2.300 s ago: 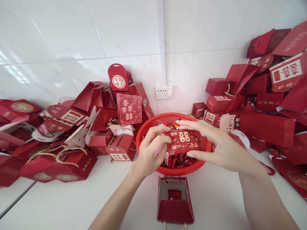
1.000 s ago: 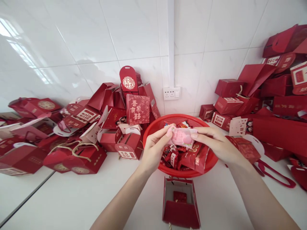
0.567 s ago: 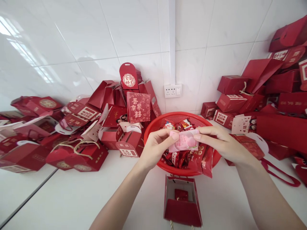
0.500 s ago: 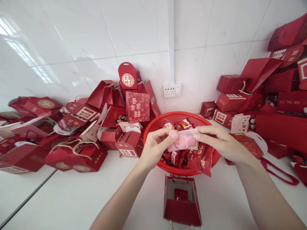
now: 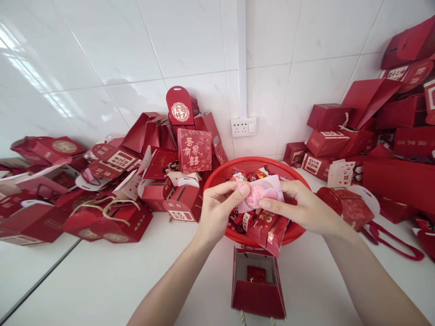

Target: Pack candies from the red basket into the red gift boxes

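A pink wrapped candy [image 5: 261, 194] is pinched between both hands above a red plastic basket [image 5: 291, 170]. My left hand [image 5: 220, 206] grips the left end of the wrapper. On the other side my right hand [image 5: 302, 203] has its thumb across the wrapper's front. Two red packets [image 5: 267, 231] slant over the basket's front rim beneath the right hand; whether its lower fingers also hold them is hidden. Other red wrapped sweets lie in the basket. Just in front stands an open dark red gift box [image 5: 258, 301] with a small red packet [image 5: 256, 274] inside.
Red gift boxes [image 5: 125, 217] are heaped along the left, one upright box [image 5: 194, 151] among them. Another pile of boxes [image 5: 397, 176] rises on the right. Behind the basket, a socket [image 5: 243, 127] sits on the white tiled wall [image 5: 193, 40].
The pink candy has tilted, its right end higher, and my right thumb has slid left across it. The red packets beneath have shifted left and toward me.
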`<state>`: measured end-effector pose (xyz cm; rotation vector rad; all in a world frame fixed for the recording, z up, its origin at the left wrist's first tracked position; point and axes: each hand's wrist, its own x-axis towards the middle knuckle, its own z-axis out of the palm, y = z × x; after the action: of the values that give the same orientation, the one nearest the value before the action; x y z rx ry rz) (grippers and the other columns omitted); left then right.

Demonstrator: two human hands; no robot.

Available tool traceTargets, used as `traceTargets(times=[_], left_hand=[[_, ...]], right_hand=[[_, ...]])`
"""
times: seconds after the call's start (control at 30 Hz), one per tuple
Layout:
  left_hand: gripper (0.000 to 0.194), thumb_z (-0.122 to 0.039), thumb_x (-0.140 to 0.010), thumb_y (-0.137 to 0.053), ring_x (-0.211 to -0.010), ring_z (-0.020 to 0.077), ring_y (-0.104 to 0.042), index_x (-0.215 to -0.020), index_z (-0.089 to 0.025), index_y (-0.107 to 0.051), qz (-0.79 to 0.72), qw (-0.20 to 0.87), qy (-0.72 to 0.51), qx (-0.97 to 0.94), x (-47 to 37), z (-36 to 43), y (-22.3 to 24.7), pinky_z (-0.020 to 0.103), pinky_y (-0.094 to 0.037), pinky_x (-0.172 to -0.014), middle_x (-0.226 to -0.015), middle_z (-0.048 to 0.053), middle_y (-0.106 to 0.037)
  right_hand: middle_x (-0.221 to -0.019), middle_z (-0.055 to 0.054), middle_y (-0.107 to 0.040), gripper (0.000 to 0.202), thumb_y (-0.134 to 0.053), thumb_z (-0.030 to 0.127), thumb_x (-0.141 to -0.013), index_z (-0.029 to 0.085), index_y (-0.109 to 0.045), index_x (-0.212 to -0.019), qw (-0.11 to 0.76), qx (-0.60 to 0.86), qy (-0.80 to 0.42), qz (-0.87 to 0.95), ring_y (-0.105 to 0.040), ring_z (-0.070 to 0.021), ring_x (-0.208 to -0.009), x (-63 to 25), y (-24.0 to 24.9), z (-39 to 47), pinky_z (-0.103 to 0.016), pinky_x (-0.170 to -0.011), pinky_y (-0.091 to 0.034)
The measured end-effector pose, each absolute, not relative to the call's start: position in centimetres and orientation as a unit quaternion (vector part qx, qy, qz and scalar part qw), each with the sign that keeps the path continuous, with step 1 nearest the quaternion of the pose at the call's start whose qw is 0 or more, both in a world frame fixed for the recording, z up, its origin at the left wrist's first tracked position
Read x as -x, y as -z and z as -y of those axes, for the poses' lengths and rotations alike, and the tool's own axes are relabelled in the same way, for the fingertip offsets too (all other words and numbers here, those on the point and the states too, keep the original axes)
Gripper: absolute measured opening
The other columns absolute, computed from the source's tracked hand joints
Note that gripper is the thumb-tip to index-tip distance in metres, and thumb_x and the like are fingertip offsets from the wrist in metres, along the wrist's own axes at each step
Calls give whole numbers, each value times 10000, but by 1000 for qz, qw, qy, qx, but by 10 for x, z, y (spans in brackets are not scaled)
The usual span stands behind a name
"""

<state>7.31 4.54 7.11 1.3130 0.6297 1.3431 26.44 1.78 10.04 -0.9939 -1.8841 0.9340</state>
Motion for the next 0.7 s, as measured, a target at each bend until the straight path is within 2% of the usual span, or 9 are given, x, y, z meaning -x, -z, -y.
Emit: traceTargets(times=[0.27, 0.47, 0.57, 0.7], left_hand=[[202, -368, -712, -901, -859, 174, -734, -867, -248, -855, -286, 528, -637, -484, -80, -41, -64, 251, -580, -819, -921, 42, -825], [237, -416, -742, -873, -961, 217, -752, -896, -237, -852, -282, 516, -658, -471, -81, -40, -64, 305, -584, -918, -982, 55, -822], [235, -399, -787, -840, -941, 214, -756, -951, -230, -844, -254, 523, -628, -517, -76, -40, -68, 302, -602, -875, -1013, 57, -817], [234, -283, -784, -844, -868, 196, -756, -1002, -205, -818, -235, 536, -559, -588, -73, -37, -77, 277, -616, -800, -992, 54, -812]], right_hand=[[-786, -43, -745, 417, -682, 580, -890, 175, -743, -814, 403, 373, -415, 726, -665, -185, -714, -267, -97, -21, -287, -649, -501], [-801, -47, -757, 376, -708, 544, -884, 175, -746, -826, 428, 365, -433, 704, -672, -181, -731, -265, -94, -21, -280, -674, -507], [-814, -53, -758, 357, -696, 519, -897, 172, -745, -834, 442, 364, -429, 698, -675, -183, -742, -266, -93, -22, -288, -694, -515], [-722, -13, -677, 354, -701, 520, -887, 181, -712, -784, 467, 380, -391, 696, -599, -152, -674, -266, -92, -23, -267, -624, -463]])
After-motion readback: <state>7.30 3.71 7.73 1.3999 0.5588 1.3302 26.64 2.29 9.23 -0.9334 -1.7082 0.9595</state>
